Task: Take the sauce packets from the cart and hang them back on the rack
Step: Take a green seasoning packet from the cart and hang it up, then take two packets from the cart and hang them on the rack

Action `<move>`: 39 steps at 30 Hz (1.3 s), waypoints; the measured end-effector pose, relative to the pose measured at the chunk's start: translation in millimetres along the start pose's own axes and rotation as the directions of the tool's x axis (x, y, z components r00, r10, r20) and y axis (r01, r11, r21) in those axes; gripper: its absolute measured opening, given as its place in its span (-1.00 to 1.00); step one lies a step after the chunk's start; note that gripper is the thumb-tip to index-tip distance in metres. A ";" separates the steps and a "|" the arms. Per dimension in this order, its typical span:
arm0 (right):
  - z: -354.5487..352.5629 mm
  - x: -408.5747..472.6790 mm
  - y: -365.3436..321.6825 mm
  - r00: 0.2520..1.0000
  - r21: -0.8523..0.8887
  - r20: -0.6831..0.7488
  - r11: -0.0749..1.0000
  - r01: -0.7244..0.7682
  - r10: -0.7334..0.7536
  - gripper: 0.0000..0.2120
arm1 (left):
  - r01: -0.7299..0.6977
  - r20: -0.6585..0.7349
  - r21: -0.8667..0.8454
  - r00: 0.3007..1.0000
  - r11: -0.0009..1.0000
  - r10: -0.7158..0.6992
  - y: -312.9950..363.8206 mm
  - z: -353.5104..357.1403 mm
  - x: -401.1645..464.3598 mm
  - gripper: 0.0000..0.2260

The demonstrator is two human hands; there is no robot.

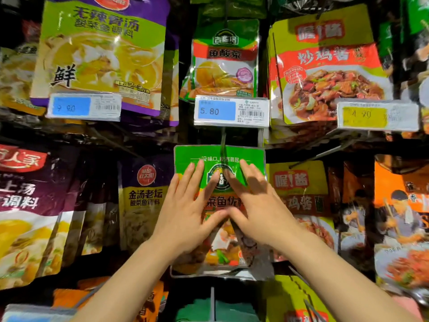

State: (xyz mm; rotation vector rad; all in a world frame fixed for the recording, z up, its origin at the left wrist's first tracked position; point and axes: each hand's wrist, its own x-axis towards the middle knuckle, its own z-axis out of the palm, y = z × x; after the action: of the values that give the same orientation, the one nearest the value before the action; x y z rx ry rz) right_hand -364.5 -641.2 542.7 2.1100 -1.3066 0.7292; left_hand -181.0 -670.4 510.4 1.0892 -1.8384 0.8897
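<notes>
Green-topped plastic sauce packet [219,159] hangs on a metal rack hook [223,140] below the blue 5.80 price tag [231,112]. Left hand [185,212] and right hand [257,205] press flat against it, fingers straight, slightly spread.

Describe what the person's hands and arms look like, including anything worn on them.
Both the left hand and the right hand are bare: no gloves, rings, watch or bracelets show. The forearms are uncovered all the way to the bottom edge of the picture, so no sleeves are in view. The fingernails are short and look unpainted.
</notes>
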 end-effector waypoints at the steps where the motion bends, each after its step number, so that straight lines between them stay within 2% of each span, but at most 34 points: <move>1: 2.7 0.4 0.7 0.999 -0.019 0.038 1.000 0.005 -0.004 -0.30 | -0.008 0.014 0.004 1.000 1.000 0.008 -1.3 6.1 -2.8 -0.35; 4: 13.5 -3.6 2.1 0.992 -0.026 0.126 1.000 0.011 -0.007 -0.22 | -0.013 0.040 0.017 0.999 1.000 0.013 -2.9 20.5 -13.7 -0.34; 7: 16.9 -4.5 2.3 0.994 0.003 0.109 1.000 0.017 -0.017 -0.23 | -0.002 0.035 -0.010 0.999 1.000 0.003 -3.1 20.9 -16.6 -0.36; 12: 1.0 -15.0 -2.0 0.983 0.081 0.177 0.996 0.028 -0.042 -0.27 | -0.018 0.088 -0.039 0.996 0.999 0.022 -3.1 4.9 -23.7 -0.37; 15: -8.6 -32.6 -6.6 0.983 0.150 0.169 0.987 0.052 -0.077 -0.33 | -0.025 0.119 -0.056 0.992 0.998 0.031 3.8 -13.6 -40.0 -0.49; 19: -29.0 -61.1 -19.8 0.986 0.253 0.078 0.960 0.123 -0.147 -0.47 | 0.029 0.046 -0.115 0.999 0.993 -0.024 20.4 -50.2 -66.9 -0.65; 24: -48.5 -96.2 -54.4 0.941 0.432 -0.043 0.843 0.321 -0.336 -0.64 | 0.133 -0.019 -0.170 0.990 0.976 -0.138 49.8 -104.8 -106.6 -0.72; 28: -41.8 -122.7 -89.1 0.882 0.574 -0.083 0.701 0.423 -0.464 -0.64 | 0.265 0.027 -0.114 0.964 0.958 -0.263 67.8 -143.1 -159.6 -0.75; 31: -24.5 -146.0 -120.2 0.866 0.717 -0.058 0.582 0.383 -0.497 -0.64 | 0.399 0.100 -0.040 0.914 0.916 -0.393 74.5 -173.4 -211.9 -0.75; 34: -3.4 -175.6 -160.1 0.845 0.825 0.002 0.479 0.301 -0.535 -0.67 | 0.548 0.171 0.050 0.819 0.835 -0.548 78.7 -210.8 -277.3 -0.78; 37: 17.3 -216.9 -209.4 0.774 0.894 0.081 0.389 0.222 -0.629 -0.79 | 0.729 0.191 0.113 0.650 0.675 -0.735 90.5 -252.1 -353.7 -0.74; 39: 28.5 -247.2 -243.0 0.661 0.911 0.149 0.362 0.196 -0.735 -0.78 | 0.825 0.179 0.145 0.522 0.547 -0.834 102.9 -277.5 -405.3 -0.71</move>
State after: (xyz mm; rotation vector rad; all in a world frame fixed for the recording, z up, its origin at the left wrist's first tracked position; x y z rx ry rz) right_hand -232.8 -417.5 311.3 3.5302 -0.3253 0.5124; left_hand -72.7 -253.7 252.7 1.9252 -1.1694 0.2042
